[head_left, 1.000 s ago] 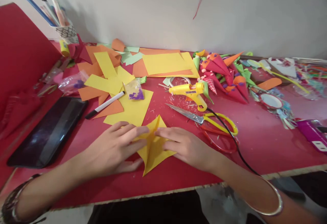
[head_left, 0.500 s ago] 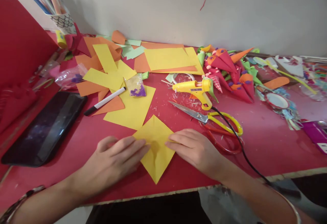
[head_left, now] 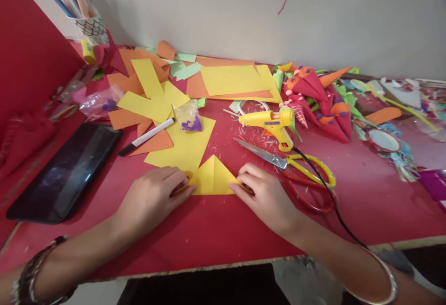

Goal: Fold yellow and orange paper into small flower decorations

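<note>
A yellow sheet of paper lies folded into a triangle on the red table, its point away from me and a crease down its middle. My left hand pinches its left corner between thumb and fingers. At the right corner, my right hand holds the paper the same way. Just beyond lies another yellow sheet, with a black-and-white marker and a small bag of purple bits by it. Scissors with yellow and red handles rest beyond my right hand.
A yellow glue gun sits behind the scissors, its black cord running toward the front edge. A phone lies at left. Paper scraps, red and orange cone-shaped crafts and a pen cup line the wall.
The yellow sheet, a flat diamond before, is now folded upward into a triangle, the near point turned away from me. Both hands have shifted to its side corners.
</note>
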`<state>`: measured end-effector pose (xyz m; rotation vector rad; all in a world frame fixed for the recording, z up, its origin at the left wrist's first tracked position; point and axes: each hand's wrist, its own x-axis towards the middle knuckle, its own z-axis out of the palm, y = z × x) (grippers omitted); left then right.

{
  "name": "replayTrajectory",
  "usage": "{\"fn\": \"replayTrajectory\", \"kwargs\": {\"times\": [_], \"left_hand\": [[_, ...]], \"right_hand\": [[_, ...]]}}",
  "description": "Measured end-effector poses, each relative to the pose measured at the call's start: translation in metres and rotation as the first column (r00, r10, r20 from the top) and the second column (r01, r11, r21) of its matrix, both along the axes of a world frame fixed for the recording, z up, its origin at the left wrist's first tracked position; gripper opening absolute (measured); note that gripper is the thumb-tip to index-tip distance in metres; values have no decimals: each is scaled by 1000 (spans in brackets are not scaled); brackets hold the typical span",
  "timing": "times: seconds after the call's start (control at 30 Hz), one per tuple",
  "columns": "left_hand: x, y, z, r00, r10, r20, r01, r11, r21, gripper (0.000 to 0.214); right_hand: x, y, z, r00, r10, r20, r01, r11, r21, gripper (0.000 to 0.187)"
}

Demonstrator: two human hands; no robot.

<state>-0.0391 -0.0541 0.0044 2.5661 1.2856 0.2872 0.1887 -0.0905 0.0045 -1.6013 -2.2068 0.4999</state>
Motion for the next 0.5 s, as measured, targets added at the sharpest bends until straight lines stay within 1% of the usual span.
{"fn": "replayTrajectory", "kwargs": {"times": [0.1,0.27,0.4,0.5], "left_hand": [[1,1,0,999,14,-31,-12,998,66,30],[-1,3,-2,995,-35,-98,52,984,170,31],[-1,2,-2,990,-50,-133,78,974,212,32],[0,2,-2,986,-65,-153,96,973,209,33]], "right_hand": [[-1,1,-4,995,-27,96,23,999,41,29],[-1,2,-6,975,-25,222,-4,992,128,33],[0,2,-7,952,-53,303,-13,977,212,37],[0,2,-8,933,-65,354,-33,964,264,40]]}}
